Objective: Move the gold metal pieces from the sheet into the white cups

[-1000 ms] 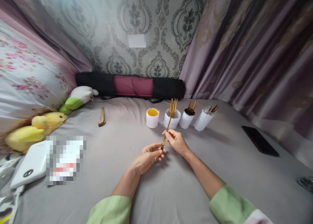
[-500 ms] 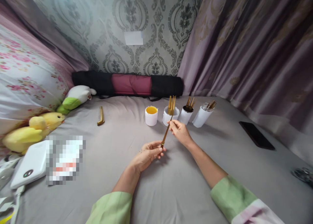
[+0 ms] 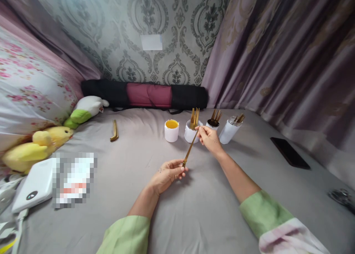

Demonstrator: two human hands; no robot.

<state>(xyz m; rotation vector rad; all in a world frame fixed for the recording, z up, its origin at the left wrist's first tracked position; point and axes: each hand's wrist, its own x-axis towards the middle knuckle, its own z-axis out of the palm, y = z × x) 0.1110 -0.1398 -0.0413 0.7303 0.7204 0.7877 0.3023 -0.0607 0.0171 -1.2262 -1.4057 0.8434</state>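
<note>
My left hand [image 3: 168, 175] pinches the lower end of a slender gold stick [image 3: 190, 149], near a shiny band on it. The stick slants up and away to my right hand [image 3: 210, 138], whose closed fingertips grip its upper end. Just behind the right hand stands a white cup [image 3: 190, 135] holding several upright gold sticks [image 3: 195, 117]. On its left is a white cup with a yellow inside [image 3: 171, 132]. To its right are a dark-mouthed white cup [image 3: 213, 124] and a tilted white jar [image 3: 230, 130], both with brownish sticks in them.
Bent gold pieces [image 3: 114, 131] lie on the grey sheet at left. Plush toys [image 3: 41, 146], a white power bank [image 3: 36, 183] and a blurred packet [image 3: 76, 180] are further left. A black phone [image 3: 290, 152] lies right. A long black and maroon bag [image 3: 149, 95] lies along the wall.
My right hand has moved slightly up and to the right along the stick, towards its upper end. My left hand has stayed in place.
</note>
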